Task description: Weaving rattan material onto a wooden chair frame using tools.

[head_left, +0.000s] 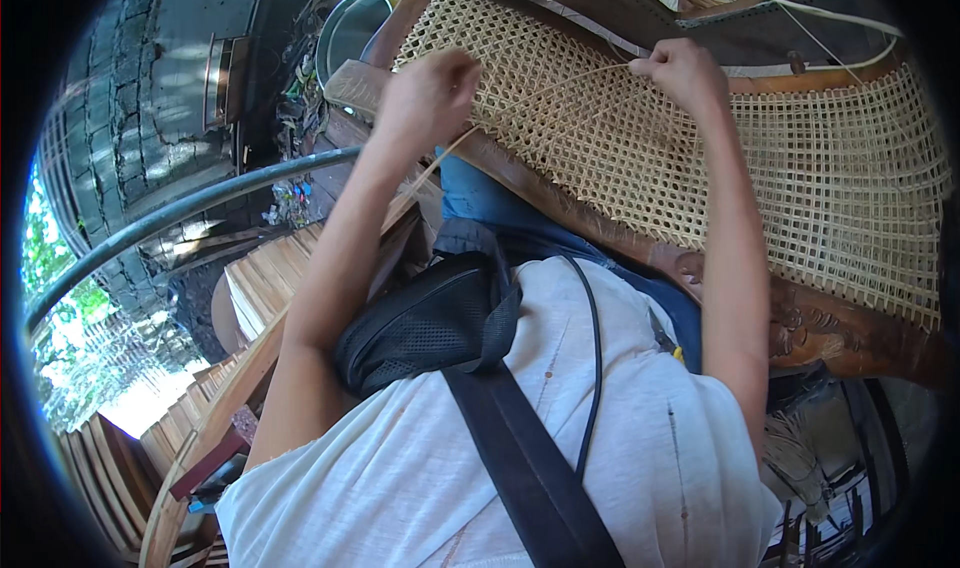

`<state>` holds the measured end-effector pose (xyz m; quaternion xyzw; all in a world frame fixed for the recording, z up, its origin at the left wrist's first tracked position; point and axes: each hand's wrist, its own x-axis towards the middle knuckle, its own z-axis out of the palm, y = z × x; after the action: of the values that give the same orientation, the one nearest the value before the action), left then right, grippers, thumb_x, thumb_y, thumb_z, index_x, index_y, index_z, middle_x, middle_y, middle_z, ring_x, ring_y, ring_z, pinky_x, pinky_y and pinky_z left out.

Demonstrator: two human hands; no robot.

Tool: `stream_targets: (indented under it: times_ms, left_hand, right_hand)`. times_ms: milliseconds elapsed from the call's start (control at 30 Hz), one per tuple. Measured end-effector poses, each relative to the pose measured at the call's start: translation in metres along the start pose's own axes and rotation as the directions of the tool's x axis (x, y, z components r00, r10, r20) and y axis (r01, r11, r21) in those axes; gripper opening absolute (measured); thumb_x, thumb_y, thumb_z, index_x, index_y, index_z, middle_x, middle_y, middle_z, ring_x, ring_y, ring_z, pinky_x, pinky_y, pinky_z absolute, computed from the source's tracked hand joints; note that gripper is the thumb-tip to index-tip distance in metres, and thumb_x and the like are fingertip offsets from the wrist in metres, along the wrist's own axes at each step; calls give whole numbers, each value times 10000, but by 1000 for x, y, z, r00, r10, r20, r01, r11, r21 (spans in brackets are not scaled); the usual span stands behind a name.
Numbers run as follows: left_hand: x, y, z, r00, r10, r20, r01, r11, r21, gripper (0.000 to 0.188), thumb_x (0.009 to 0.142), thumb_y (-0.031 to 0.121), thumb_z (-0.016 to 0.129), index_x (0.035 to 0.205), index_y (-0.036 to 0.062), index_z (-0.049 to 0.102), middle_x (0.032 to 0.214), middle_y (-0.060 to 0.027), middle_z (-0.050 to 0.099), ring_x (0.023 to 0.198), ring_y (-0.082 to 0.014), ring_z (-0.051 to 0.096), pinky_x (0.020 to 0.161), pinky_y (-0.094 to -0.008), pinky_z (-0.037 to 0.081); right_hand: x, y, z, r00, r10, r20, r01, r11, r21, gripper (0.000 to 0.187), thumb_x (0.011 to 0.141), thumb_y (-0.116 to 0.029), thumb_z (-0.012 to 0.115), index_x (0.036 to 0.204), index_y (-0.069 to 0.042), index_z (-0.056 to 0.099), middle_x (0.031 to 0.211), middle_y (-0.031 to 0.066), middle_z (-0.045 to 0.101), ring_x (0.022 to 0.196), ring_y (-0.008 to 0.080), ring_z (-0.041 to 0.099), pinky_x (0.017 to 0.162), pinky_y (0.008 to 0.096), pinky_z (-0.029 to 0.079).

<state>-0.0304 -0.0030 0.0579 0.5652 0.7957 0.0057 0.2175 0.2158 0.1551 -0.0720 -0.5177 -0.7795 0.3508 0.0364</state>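
A woven cane panel in a carved brown wooden chair frame lies across my lap. My right hand is closed in a pinch on a thin cane strand above the panel. From there the strand slopes down to the left, passing below my left wrist and over the frame's near edge. My left hand is raised over the panel's left end, slightly blurred, with its fingers curled closed. Whatever lies between those fingers is hidden.
Behind the panel's left end stands a bucket. A curved metal bar runs along my left. Stacked wooden pieces sit beside my left arm. Loose pale cane strands cross the top right. A black pouch hangs at my chest.
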Motion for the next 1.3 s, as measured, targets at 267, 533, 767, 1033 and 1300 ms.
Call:
stream_targets:
  times_ms: [267,533,767,1033,1300]
  left_hand:
    - [29,31,22,989,144,45,-77,741,-667,387,929,389,674,1038,23,736,803,-37,710,776,-120,645,708,-294,527]
    - [-3,0,9,996,-63,-57,63,998,-14,289,807,323,709,853,42,759,708,-171,692,675,-275,700,690,-378,559]
    - [-2,3,5,982,-185,-44,182,981,-58,259,728,280,685,799,40,752,712,-191,686,704,-332,697,710,-405,561]
    - [4,-2,6,993,-113,43,100,967,234,274,824,350,700,901,97,767,786,-147,711,766,-304,701,732,-401,549]
    - [1,23,16,993,-85,85,53,943,329,243,812,338,675,881,124,764,848,-156,718,826,-345,697,769,-442,558]
  right_hand:
    - [-27,-38,-37,978,-207,9,192,923,334,374,772,-472,763,830,-102,755,778,77,693,687,167,646,665,332,500]
    - [-52,-98,53,936,-264,233,195,940,280,169,866,-205,653,911,-46,689,922,171,711,927,332,684,839,463,526]
    - [-42,-113,60,921,-340,191,315,937,150,141,834,-133,628,921,-37,683,947,204,704,966,362,679,883,476,522]
    - [-25,-125,62,921,-304,241,282,951,125,154,801,-106,627,913,-52,718,918,189,709,911,313,697,844,433,542]
    - [-20,-108,58,898,-240,369,176,964,199,266,821,-358,745,822,-92,738,807,122,718,790,251,704,721,402,531]
